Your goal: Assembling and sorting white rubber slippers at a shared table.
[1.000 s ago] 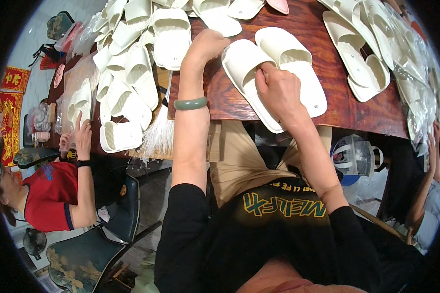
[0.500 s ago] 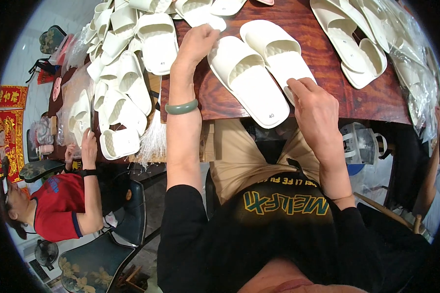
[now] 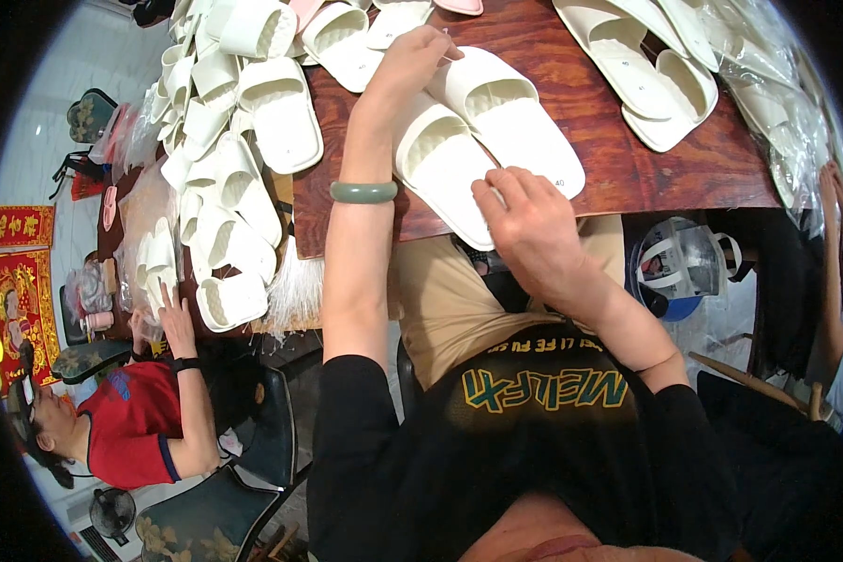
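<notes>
Two cream open-toe slippers lie side by side before me, heels toward me: the left slipper (image 3: 437, 187) and the right slipper (image 3: 525, 122). My left hand (image 3: 405, 75), below a green bangle (image 3: 363, 192), is at their toe ends with its fingertips pinched together. Whatever is in that pinch is too small to make out. Over the heel of the left slipper, my right hand (image 3: 539, 229) is closed with bent fingers, covering part of the sole. Its fingertips touch near the inner edge, and what they hold is hidden.
Many cream slippers (image 3: 276, 112) are heaped along the left of the wooden table (image 3: 590, 89). White strands (image 3: 295, 290) hang at its edge. More slippers (image 3: 670, 98) and plastic-wrapped ones (image 3: 768, 112) lie right. A co-worker (image 3: 145, 412) handles slippers at left. A bag (image 3: 688, 258) sits below.
My right hand has moved left from the right slipper's heel to the left one's. My left hand has shifted slightly, still at the toes. The co-worker's hand has moved.
</notes>
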The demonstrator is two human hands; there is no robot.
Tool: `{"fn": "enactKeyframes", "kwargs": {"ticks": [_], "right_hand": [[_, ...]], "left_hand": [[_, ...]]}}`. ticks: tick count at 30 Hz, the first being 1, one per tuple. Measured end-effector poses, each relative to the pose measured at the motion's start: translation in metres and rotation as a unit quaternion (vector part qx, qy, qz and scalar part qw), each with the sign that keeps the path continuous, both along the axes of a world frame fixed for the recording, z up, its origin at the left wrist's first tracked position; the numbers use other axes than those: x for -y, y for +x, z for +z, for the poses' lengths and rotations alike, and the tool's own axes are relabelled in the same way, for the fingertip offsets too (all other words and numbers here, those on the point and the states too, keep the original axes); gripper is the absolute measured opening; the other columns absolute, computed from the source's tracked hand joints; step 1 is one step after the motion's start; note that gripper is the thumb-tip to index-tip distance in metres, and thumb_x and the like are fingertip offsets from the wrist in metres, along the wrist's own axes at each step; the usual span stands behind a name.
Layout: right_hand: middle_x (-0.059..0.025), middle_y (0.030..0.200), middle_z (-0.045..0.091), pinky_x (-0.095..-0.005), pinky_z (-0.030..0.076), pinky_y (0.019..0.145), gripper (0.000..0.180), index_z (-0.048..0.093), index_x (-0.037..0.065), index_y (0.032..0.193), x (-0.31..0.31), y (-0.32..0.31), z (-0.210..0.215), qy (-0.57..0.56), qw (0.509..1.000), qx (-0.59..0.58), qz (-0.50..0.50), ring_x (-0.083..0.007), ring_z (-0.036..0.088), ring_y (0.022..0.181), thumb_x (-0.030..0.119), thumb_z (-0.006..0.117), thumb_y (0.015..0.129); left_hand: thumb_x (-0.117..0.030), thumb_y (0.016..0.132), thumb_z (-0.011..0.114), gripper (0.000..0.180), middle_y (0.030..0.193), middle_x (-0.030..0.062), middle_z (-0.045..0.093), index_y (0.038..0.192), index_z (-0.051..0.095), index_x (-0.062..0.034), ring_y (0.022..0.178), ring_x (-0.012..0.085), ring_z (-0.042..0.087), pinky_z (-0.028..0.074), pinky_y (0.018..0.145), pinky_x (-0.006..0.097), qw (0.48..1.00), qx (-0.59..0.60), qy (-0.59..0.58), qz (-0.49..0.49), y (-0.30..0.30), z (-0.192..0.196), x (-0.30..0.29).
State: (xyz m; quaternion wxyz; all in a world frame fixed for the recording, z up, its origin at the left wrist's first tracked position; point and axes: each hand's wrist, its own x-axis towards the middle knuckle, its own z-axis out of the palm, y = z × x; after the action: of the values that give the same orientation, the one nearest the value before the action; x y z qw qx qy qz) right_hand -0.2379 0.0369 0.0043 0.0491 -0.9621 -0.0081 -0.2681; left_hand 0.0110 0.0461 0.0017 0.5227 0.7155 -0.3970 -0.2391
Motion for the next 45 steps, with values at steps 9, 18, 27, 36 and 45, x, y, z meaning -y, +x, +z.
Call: {"fn": "enactKeyframes", "kwargs": {"ticks": [9, 18, 27, 36, 45], "right_hand": [[-0.0119, 0.093, 0.056, -0.0334, 0.047, 0.075, 0.031, 0.055, -0.003, 0.099, -0.004, -0.008, -0.003, 0.048, 0.993, -0.106, 0.011, -0.0251, 0.057, 0.088, 0.005, 0.057, 0.069], [-0.0111, 0.081, 0.054, -0.0347, 0.045, 0.068, 0.021, 0.056, 0.0, 0.087, 0.053, 0.032, -0.006, 0.047, 0.997, 0.034, 0.059, -0.0264, 0.055, 0.08, 0.004, 0.056, 0.066], [-0.0122, 0.086, 0.058, -0.0379, 0.048, 0.072, 0.013, 0.056, 0.001, 0.088, 0.086, 0.067, -0.017, 0.06, 0.995, 0.014, 0.081, -0.029, 0.058, 0.082, 0.002, 0.056, 0.075], [-0.012, 0.084, 0.058, -0.0381, 0.048, 0.068, 0.011, 0.057, 0.001, 0.089, 0.086, 0.075, -0.014, 0.052, 0.994, 0.011, 0.098, -0.0288, 0.058, 0.08, 0.004, 0.056, 0.078], [-0.0105, 0.081, 0.067, -0.0351, 0.05, 0.063, 0.018, 0.063, 0.002, 0.094, 0.083, 0.111, 0.032, 0.231, 0.958, 0.151, 0.077, -0.026, 0.063, 0.068, 0.014, 0.065, 0.081]], "left_hand": [[-0.021, 0.091, 0.051, 0.022, 0.083, 0.0034, 0.064, 0.085, 0.061, -0.0018, 0.072, 0.0077, 0.052, 0.042, 0.066, 0.021, 0.998, -0.021, -0.032, 0.048, 0.01, -0.022, 0.004], [-0.019, 0.09, 0.052, 0.022, 0.084, 0.0044, 0.064, 0.088, 0.063, -0.0008, 0.073, 0.0085, 0.053, 0.042, 0.065, 0.022, 0.984, -0.078, -0.119, 0.105, 0.008, -0.025, -0.001], [-0.016, 0.087, 0.049, 0.02, 0.076, 0.0063, 0.065, 0.087, 0.058, 0.002, 0.059, 0.0085, 0.05, 0.039, 0.051, 0.023, 0.973, -0.071, -0.073, 0.208, 0.023, -0.024, -0.012], [-0.018, 0.09, 0.05, 0.019, 0.09, 0.0091, 0.067, 0.086, 0.058, -0.0011, 0.058, 0.0044, 0.049, 0.032, 0.044, 0.016, 0.947, -0.275, -0.158, 0.049, 0.012, -0.005, -0.016], [-0.017, 0.092, 0.05, 0.02, 0.08, 0.005, 0.061, 0.091, 0.055, 0.0019, 0.055, 0.0044, 0.047, 0.033, 0.045, 0.017, 0.956, -0.184, -0.228, 0.006, 0.019, -0.004, -0.021]]}}
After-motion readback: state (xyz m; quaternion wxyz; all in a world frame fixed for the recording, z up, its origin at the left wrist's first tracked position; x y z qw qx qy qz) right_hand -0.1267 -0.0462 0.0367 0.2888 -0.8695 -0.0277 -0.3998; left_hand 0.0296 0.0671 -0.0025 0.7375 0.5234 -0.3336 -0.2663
